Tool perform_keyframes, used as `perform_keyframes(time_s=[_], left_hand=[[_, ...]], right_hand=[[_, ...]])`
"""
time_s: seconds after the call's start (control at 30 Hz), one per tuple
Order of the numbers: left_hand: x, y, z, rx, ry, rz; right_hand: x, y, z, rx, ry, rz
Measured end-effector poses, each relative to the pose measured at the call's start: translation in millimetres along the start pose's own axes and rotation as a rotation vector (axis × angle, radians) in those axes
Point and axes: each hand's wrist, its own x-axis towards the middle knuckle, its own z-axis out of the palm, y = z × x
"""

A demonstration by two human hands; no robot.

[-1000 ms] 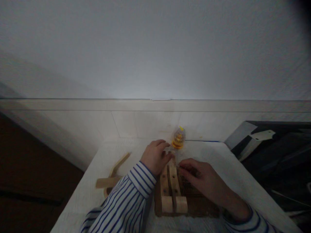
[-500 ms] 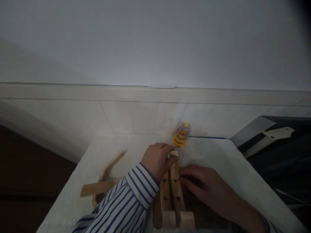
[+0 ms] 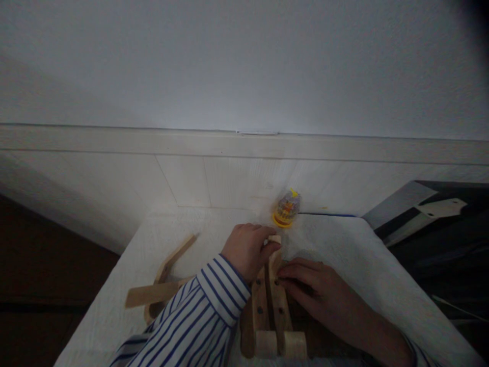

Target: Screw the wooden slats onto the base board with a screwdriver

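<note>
On the near middle of the tabletop (image 3: 340, 242), two drilled wooden strips (image 3: 280, 298) lie side by side over a brown board (image 3: 247, 336), between your hands. Your left hand (image 3: 247, 250) has thumb and fingers clamped on the far end of the right-hand strip, probably to steady it. Your right hand (image 3: 323, 288) brings its fingertips in at that strip's right edge, beside a dark hole (image 3: 277, 281), likely for fine control; whether they meet or pinch something small, you cannot tell. Loose wooden pieces (image 3: 151, 294) lie left, partly behind your striped sleeve (image 3: 219, 290). Beyond, a yellow-based container (image 3: 286, 210) carries printing too blurred to read; no brand is legible.
</note>
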Motion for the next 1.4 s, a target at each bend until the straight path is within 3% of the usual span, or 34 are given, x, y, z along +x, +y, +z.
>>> perform_keyframes(time_s=[0.57,1.4], left_hand=[[0.4,0.4,1.2,-0.005,0.014,0.001],[2.0,3.0,0.6,-0.042,-0.013,-0.026]], right_hand=[[0.8,-5.8,-0.3,-0.094,-0.027,-0.011],[1.1,-6.9,1.7,-0.007,-0.018,-0.052]])
